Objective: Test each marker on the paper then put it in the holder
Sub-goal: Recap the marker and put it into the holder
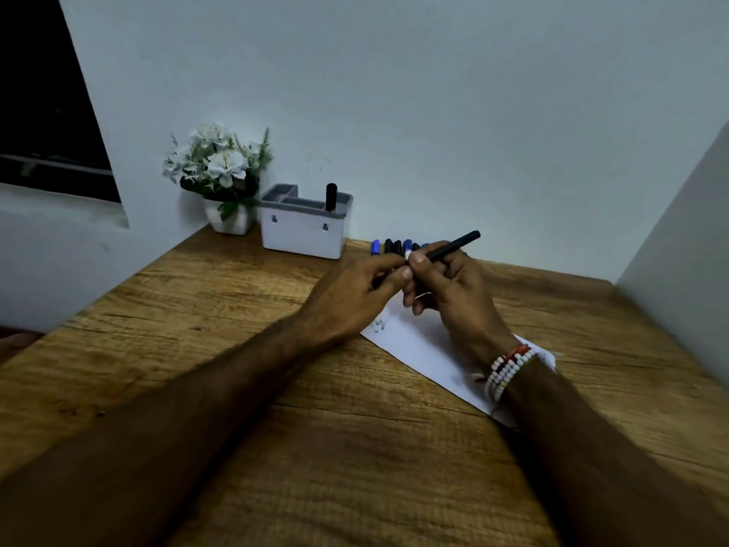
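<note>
Head view shows a wooden counter (276, 388) filling the lower frame, boxed in by a pale wall behind and another wall at the right edge. A white sheet of paper (414, 345) lies right of centre, partly under the right forearm, with a few small dark scribbles near its left corner. At upper centre a white holder (303, 234) with a grey top stands against the back wall, and one black marker (331, 197) already stands upright in its right compartment. Just left of it sits a flower pot (230, 221).

Both hands meet above the paper. The right hand (453, 286) pinches a black marker (453, 246) angled up to the right; the left hand (355, 294) closes its fingertips on the marker's lower end, probably at the cap, though that end is hidden. Behind the hands a row of blue and black markers (394, 246) lies by the wall.

So one marker looks done, one is in hand, several remain. Open counter lies between hands and holder; the near edge is out of frame.
</note>
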